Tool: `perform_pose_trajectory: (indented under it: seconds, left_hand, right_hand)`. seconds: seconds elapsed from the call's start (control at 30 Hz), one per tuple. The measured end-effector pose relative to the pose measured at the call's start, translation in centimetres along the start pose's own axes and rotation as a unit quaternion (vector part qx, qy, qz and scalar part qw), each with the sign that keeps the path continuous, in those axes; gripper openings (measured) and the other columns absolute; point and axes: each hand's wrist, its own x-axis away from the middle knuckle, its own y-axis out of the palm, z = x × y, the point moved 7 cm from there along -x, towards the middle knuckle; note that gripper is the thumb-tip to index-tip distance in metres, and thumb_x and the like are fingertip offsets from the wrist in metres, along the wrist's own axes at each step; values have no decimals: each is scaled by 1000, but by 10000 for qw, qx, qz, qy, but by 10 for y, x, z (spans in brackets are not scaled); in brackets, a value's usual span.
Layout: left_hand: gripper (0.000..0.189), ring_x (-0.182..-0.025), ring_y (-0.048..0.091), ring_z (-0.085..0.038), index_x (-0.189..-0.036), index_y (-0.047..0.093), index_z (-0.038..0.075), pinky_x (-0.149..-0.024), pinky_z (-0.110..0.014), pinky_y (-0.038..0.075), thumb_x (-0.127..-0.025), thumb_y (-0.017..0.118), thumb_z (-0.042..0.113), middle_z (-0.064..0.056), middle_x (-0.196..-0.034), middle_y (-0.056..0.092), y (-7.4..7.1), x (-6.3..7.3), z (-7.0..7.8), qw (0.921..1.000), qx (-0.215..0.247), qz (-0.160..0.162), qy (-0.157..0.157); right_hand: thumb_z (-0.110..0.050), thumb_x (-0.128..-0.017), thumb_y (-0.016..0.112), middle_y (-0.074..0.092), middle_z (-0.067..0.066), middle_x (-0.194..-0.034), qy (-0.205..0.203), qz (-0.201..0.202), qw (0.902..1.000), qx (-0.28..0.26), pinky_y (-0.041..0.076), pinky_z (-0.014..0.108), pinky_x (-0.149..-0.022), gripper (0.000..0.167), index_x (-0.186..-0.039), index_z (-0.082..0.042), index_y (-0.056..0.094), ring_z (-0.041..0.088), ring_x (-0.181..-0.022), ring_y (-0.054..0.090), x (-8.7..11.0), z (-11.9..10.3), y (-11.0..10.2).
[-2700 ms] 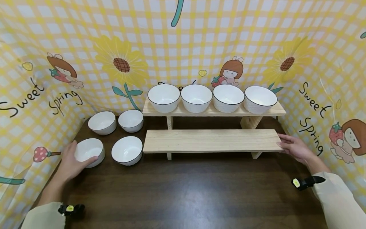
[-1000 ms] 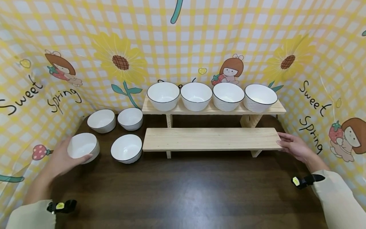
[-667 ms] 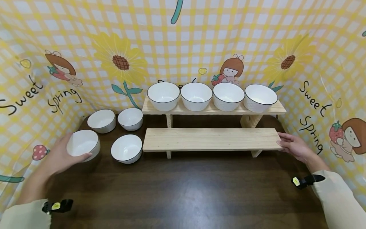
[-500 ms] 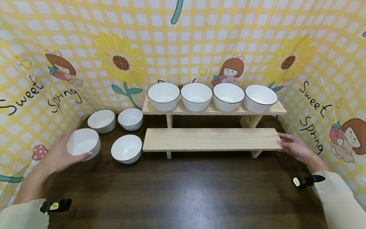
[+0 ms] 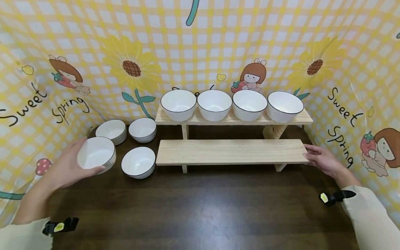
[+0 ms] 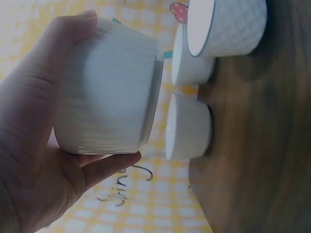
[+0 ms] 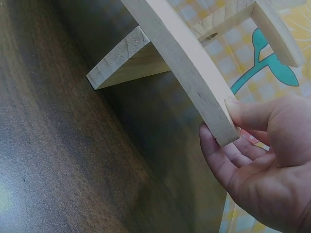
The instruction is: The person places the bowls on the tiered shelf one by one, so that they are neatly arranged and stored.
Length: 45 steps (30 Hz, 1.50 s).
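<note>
My left hand (image 5: 67, 168) grips a white bowl (image 5: 97, 152) with a dark rim, thumb on the near side and fingers round the far side. In the left wrist view that bowl (image 6: 107, 87) is held up above the brown table, its ribbed outside and foot showing. At the right, my right hand (image 5: 323, 160) pinches the end of the lower board of a two-step wooden shelf (image 5: 231, 152). The right wrist view shows the thumb on top of the board (image 7: 194, 73) and the fingers under it.
Several white bowls (image 5: 214, 106) stand in a row on the shelf's upper board (image 5: 262, 122). On the table (image 5: 200, 208), left of the shelf, are three more bowls (image 5: 138, 162). A yellow checked cloth (image 5: 200, 45) hangs behind and at both sides.
My left hand has lifted the bowl off the table, first drawing it left, then bringing it slightly back to the right. The right hand stays at the board's end.
</note>
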Motion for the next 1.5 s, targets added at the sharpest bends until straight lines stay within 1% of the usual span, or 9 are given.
perform_pose_trajectory:
  seconds: [0.17, 0.43, 0.63, 0.83, 0.97, 1.2, 1.37, 1.43, 1.5]
  left_hand:
    - [123, -117, 40, -55, -155, 22, -12, -86, -69, 37, -68, 95, 35, -45, -143, 31, 1, -4, 13, 9996, -79, -248, -67]
    - [122, -118, 40, -56, -153, 26, -13, -87, -67, 36, -66, 96, 34, -44, -141, 35, 2, -7, 32, 9994, -22, -283, 198]
    - [122, -118, 42, -53, -153, 26, -13, -88, -67, 39, -66, 96, 37, -41, -142, 35, 9, -11, 48, 9983, 11, -511, 279]
    - [121, -120, 45, -52, -156, 25, -9, -90, -69, 40, -70, 94, 42, -38, -145, 33, 16, -15, 62, 9969, -9, -715, 319]
    - [119, -121, 45, -51, -156, 26, -8, -91, -67, 40, -71, 93, 40, -37, -147, 32, 20, -18, 69, 9962, 95, -754, 420]
    - [120, -119, 49, -49, -158, 27, -2, -89, -64, 43, -70, 93, 43, -31, -148, 36, 28, -23, 79, 9955, 112, -754, 567]
    - [119, -121, 49, -49, -159, 27, -1, -90, -65, 42, -70, 93, 45, -29, -151, 35, 34, -28, 87, 9943, 200, -862, 597]
    - [119, -122, 48, -48, -159, 26, 0, -91, -65, 42, -71, 93, 45, -28, -152, 34, 35, -29, 91, 9935, 264, -928, 596]
    - [118, -125, 47, -48, -159, 27, 0, -93, -65, 41, -72, 92, 45, -28, -153, 34, 37, -30, 95, 9929, 297, -979, 606]
  right_hand:
    - [-10, -109, 45, 26, 42, -148, 12, -13, 10000, -6, 54, 24, -80, 64, -155, 17, 9, -7, -95, 59, 0, 0, 1]
    - [-9, -109, 45, 30, 39, -145, 19, -26, 10000, 19, 54, 24, -80, 63, -154, 18, 9, -7, -95, 59, 0, -2, 1]
    - [-6, -109, 44, 29, 41, -146, 34, -44, 10000, -23, 54, 24, -79, 63, -154, 18, 8, -7, -94, 59, -1, -2, 0]
    - [-6, -108, 45, 47, 22, -134, 38, -23, 10000, 5, 55, 25, -79, 63, -154, 19, 8, -5, -94, 60, -2, 1, -2]
    - [-6, -108, 46, 51, 13, -128, 3, 4, 10000, -23, 55, 25, -79, 64, -154, 19, 10, -4, -94, 61, -2, 0, -3]
    - [-7, -109, 45, 40, 33, -139, 9, -6, 10000, 27, 55, 24, -79, 63, -153, 19, 9, -6, -93, 60, -2, -1, -2]
    - [-7, -108, 48, 52, 13, -126, 32, 37, 10000, -60, 55, 24, -79, 65, -153, 19, 9, -5, -93, 61, -2, 0, -2]
    - [-8, -108, 48, 52, 13, -127, 22, 33, 10000, -80, 55, 24, -79, 65, -153, 19, 10, -4, -94, 61, -2, -1, -2]
    - [-8, -108, 48, 49, 20, -131, 4, 26, 10000, -77, 55, 24, -79, 65, -153, 19, 10, -5, -94, 61, -2, -1, -2]
